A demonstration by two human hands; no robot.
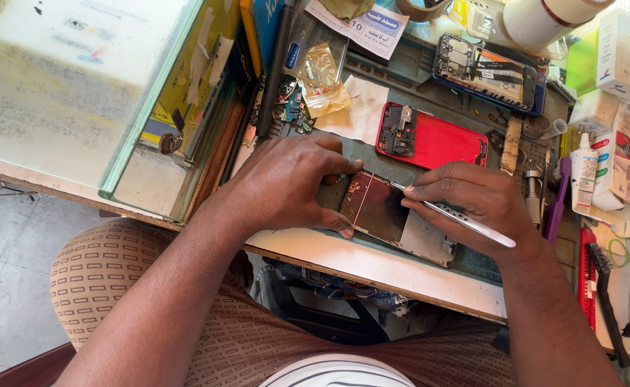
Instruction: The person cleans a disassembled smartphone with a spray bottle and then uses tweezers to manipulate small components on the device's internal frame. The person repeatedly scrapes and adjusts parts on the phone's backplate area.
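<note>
Phone [394, 218], opened and lying flat near the front edge of the bench [372, 269], is the piece we are working on: its dark inner face is up, a thin reddish strip [363, 201] runs across it, and a pale bare plate shows at its right end. Our left hand [290, 183] bears down on the phone's left end, the fingers spread narrow, with the thumb at the near edge and the fingertips at the far edge, so the body is pinned and not lifted. Our right hand [476, 204] pinches a pair of metal tweezers [458, 216] closed in the fingers, the tip resting at the phone's far edge, just beside the left fingertips. We judge the step in hand to be fine picking or lifting of a small part or film at that edge; whether the tip already grips anything is too small to tell. The next move, as we read it, calls for a steady left hold and a shallow, light pull with the tip, so that nothing beneath is scratched or torn. Behind the phone lie a red back cover [437, 140] and, farther off, a second opened handset [487, 72]; a brush [605, 287] lies at the right, well apart.
</note>
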